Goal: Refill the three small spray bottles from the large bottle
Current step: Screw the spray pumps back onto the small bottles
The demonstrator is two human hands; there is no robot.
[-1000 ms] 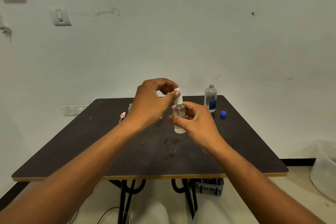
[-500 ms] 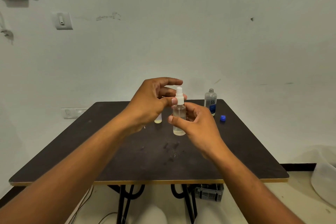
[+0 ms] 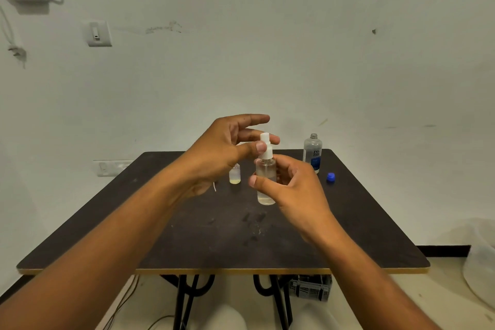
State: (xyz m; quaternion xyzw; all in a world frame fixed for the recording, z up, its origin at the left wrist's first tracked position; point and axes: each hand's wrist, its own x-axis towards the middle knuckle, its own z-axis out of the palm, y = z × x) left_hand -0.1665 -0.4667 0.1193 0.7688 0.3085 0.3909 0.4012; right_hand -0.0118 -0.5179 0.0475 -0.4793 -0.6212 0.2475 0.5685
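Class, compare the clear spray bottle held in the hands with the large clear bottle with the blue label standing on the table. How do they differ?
The clear spray bottle is held above the dark table in the right hand; the large clear bottle with the blue label stands alone near the far edge. The spray bottle has its white nozzle on, at the left hand's fingertips; the large bottle's neck is open, a small blue cap beside it. The spray bottle is unlabelled. Both are upright, clear plastic.

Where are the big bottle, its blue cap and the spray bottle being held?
large bottle (image 3: pixel 312 153): head view, on its label.
blue cap (image 3: pixel 330 177): head view, on its side, resting on the table.
spray bottle (image 3: pixel 265 169): head view, on its clear body.
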